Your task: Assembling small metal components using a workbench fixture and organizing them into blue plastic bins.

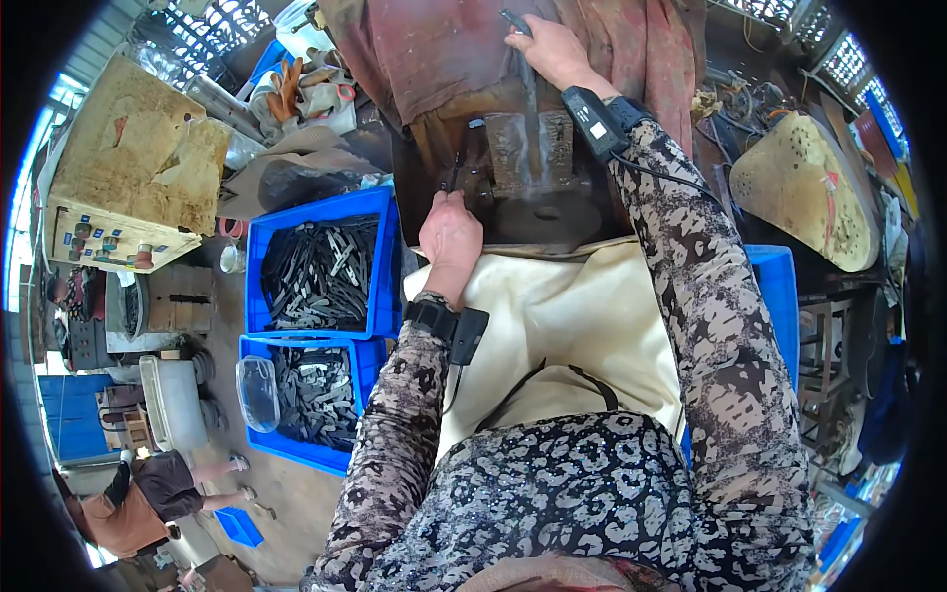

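Note:
My left hand [452,235] is closed on a thin dark strip [455,176], which points away from me over the wet work bay. Farther off and to the right, my right hand [560,54] pinches a small grey metal piece [515,22] in front of a reddish-brown cloth [444,49]. Between the hands, a narrow grey vertical streak [532,109], a pipe or falling water, runs down over a wet brown block [503,148]. Nearest to me in the bay lies a dark round disc [547,215]. A cream apron [533,306] covers my lap.
Two blue bins [254,286] full of dark metal strips [321,271] stand at my left. A clear plastic tub [258,393] rests on the nearer bin's edge. Farther left is a control box [128,168] with knobs. Another person [128,503] is at lower left. A blue container [774,286] is at my right.

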Available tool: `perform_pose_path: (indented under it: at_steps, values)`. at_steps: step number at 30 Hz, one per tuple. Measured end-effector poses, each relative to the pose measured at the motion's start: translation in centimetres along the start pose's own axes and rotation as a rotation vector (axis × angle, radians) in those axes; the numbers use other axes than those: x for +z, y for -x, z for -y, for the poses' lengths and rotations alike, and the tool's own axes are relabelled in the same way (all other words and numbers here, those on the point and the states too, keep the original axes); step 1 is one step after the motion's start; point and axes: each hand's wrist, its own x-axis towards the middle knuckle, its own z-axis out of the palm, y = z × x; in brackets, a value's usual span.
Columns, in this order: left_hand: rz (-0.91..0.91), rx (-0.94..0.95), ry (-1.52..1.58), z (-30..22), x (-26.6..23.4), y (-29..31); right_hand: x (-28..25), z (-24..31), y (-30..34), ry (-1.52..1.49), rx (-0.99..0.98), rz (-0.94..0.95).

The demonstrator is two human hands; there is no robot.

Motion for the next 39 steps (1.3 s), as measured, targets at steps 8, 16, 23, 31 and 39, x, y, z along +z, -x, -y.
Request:
perform_pose_path:
  at_steps: [8,16,23,31,39]
  values:
    - [0.039,-0.022,-0.01,0.5,0.2,0.1,-0.7,1.7,0.7,-0.063,-0.032,-0.052]
    - [0.068,-0.056,-0.006,0.1,-0.1,0.1,-0.9,1.9,1.1,-0.071,-0.03,-0.053]
    - [0.038,-0.026,-0.057,0.2,0.1,0.1,-1.1,2.0,1.1,-0.057,-0.025,-0.046]
    - [0.074,-0.044,-0.028,0.6,0.3,0.3,-0.7,0.6,1.5,-0.197,-0.263,-0.165]
    - [0.063,0.033,-0.088,0.3,0.4,0.3,-0.5,0.3,-0.4,0.065,0.021,0.048]
